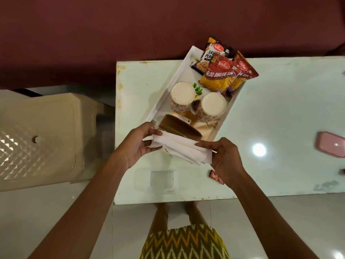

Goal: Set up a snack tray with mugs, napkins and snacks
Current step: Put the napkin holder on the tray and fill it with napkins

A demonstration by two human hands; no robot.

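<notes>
A white rectangular tray [169,86] lies slantwise on the glass table. Its far end holds three snack packets: a dark peanut packet [211,55] and two red-and-yellow sev packets [220,75]. Two patterned mugs stand mid-tray, the left mug [182,96] and the right mug [211,107]. A brown napkin holder [179,128] sits at the near end. Over the tray's near edge I hold a stack of white napkins [182,148]: my left hand [137,144] pinches its left end, my right hand [224,157] pinches its right end.
The pale glass table [280,118] carries a pink flat object [330,146] at the right edge and a small red wrapper [216,177] near my right wrist. A cream plastic chair [41,139] stands left of the table. A maroon sofa runs behind.
</notes>
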